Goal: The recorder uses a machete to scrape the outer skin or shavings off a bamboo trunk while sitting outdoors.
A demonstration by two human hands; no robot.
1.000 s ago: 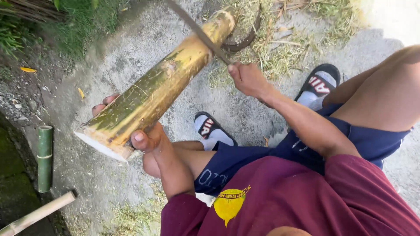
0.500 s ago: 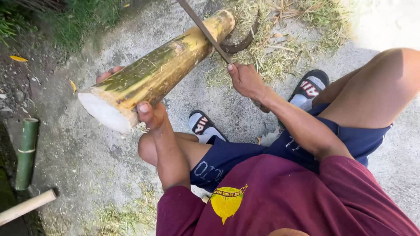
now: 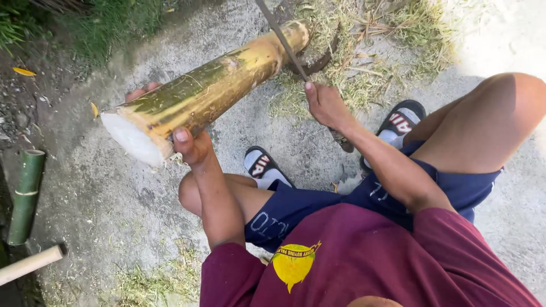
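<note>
The bamboo section (image 3: pixel 210 94) is thick, yellow-green and streaked, with a pale cut face at its near end. It lies tilted, far end on the ground among dry grass (image 3: pixel 364 68). The left hand (image 3: pixel 190 145) is closed around the near end. The right hand (image 3: pixel 325 105) is closed on a dark blade (image 3: pixel 281 38) laid across the far end. The ground is rough grey concrete (image 3: pixel 114 204); a green bamboo piece (image 3: pixel 25 196) lies at left.

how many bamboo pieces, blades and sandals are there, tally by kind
Large yellow-green bamboo trunk, held by the left hand: 1
Green bamboo tube on the ground: 1
Pale pole at the lower left: 1
Long blade, gripped by the right hand: 1
Sandals: 2
Total: 6
</note>
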